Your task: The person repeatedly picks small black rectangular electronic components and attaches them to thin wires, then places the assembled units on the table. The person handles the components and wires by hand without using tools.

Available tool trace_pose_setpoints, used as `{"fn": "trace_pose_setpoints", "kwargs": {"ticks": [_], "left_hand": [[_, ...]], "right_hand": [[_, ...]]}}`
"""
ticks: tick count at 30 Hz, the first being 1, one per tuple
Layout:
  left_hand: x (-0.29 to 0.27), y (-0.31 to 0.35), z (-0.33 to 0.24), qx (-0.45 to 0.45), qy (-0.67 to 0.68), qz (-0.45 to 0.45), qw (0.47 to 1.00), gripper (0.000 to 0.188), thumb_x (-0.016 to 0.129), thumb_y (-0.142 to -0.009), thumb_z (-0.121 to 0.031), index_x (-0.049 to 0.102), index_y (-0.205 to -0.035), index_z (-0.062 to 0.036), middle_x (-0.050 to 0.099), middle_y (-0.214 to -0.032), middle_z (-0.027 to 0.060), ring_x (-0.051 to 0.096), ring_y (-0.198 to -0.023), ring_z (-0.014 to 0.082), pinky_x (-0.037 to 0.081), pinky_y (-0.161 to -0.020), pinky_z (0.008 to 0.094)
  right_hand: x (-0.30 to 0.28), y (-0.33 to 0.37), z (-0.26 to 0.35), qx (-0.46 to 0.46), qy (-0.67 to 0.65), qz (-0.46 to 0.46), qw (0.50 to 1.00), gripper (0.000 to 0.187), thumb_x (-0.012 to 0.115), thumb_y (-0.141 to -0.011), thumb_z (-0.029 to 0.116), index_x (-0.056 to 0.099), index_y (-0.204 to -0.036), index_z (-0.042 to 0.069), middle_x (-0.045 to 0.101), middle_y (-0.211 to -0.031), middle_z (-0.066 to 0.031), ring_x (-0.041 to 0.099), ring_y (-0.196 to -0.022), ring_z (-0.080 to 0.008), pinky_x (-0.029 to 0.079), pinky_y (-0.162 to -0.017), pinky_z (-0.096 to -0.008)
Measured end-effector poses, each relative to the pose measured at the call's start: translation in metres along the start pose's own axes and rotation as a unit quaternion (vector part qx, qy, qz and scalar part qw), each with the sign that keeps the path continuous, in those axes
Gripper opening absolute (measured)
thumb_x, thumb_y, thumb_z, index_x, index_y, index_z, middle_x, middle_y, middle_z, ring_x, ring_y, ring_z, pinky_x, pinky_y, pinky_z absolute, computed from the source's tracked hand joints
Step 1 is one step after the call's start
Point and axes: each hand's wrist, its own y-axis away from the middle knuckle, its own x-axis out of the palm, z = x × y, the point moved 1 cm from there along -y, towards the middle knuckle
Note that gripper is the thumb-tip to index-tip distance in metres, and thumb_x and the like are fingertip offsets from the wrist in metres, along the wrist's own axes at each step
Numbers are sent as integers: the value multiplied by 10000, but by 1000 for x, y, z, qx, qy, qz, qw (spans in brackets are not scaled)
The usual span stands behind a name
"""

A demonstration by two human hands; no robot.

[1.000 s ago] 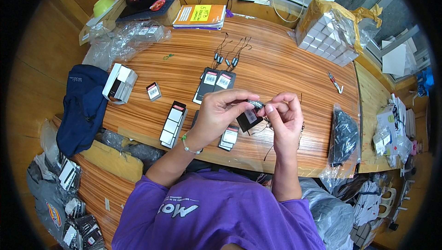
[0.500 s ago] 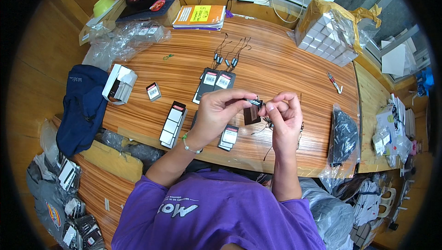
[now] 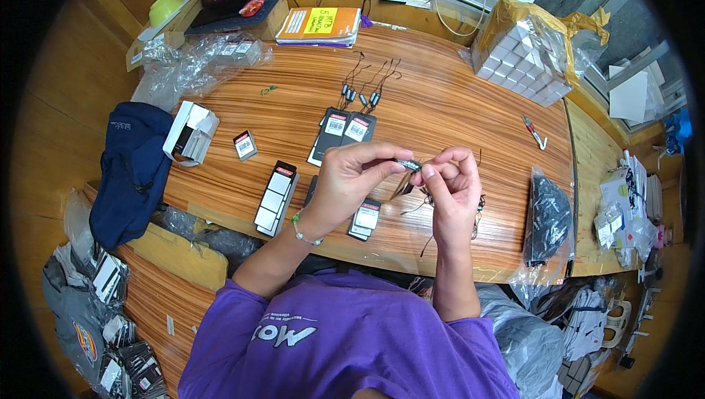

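Wooden striped tabletop lay below the grip. Left hand and right hand pinched closed on a small black cylindrical plug with thin wires; judged light, delicate, best held by its body.

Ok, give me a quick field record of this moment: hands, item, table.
left hand: pinches one end of a small dark part
right hand: fingers at the part's other end, thin wires hanging below
table: wooden, bears black cards, white box stack, black bag
table's left edge: blue cap
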Motion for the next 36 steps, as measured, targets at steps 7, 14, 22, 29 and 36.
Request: {"fn": "trace_pose_setpoints", "kwargs": {"ticks": [7, 14, 22, 29, 36], "left_hand": [[-1, 1, -3, -22, -12, 10, 1000, 175, 588, -808, 57, 645, -971, 25, 656, -944, 104, 621, -852, 134, 508, -766, 238], [-2, 1, 2, -15, -4, 2, 1000, 184, 575, -814, 65, 638, -983, 31, 651, -956, 107, 622, -856, 134, 509, -769, 234], [-1, 0, 0, -5, -33, 19, 999, 177, 569, -803, 75, 651, -953, 26, 658, -929, 101, 622, -837, 129, 504, -751, 235], [-10, -5, -6, 2, -98, 78, 992, 144, 607, -789, 16, 667, -919, 9, 677, -862, 86, 627, -774, 110, 495, -686, 227], [-8, 0, -12, -91, 19, 100, 991, 133, 578, -809, 53, 647, -921, 40, 660, -853, 80, 620, -780, 113, 502, -712, 222]], "right_hand": [[2, 2, 3, -21, 23, -19, 999, 165, 531, -846, -46, 426, -956, 21, 580, -786, -71, 583, -724, -107, 465, -671, -217], [2, 3, 2, -20, 20, -16, 999, 163, 524, -845, -52, 425, -952, 22, 577, -785, -71, 577, -723, -105, 457, -660, -211], [-1, 3, 1, 0, 39, 1, 999, 167, 541, -843, -38, 426, -950, 21, 557, -784, -58, 582, -723, -107, 467, -641, -217], [-6, 0, 0, 81, 0, 87, 993, 198, 587, -833, -7, 436, -956, 29, 570, -806, -66, 598, -714, -111, 478, -636, -223], [-16, -2, -5, 55, -5, 108, 993, 176, 660, -775, 1, 522, -882, 24, 583, -835, -51, 566, -780, -109, 462, -710, -234]]}}
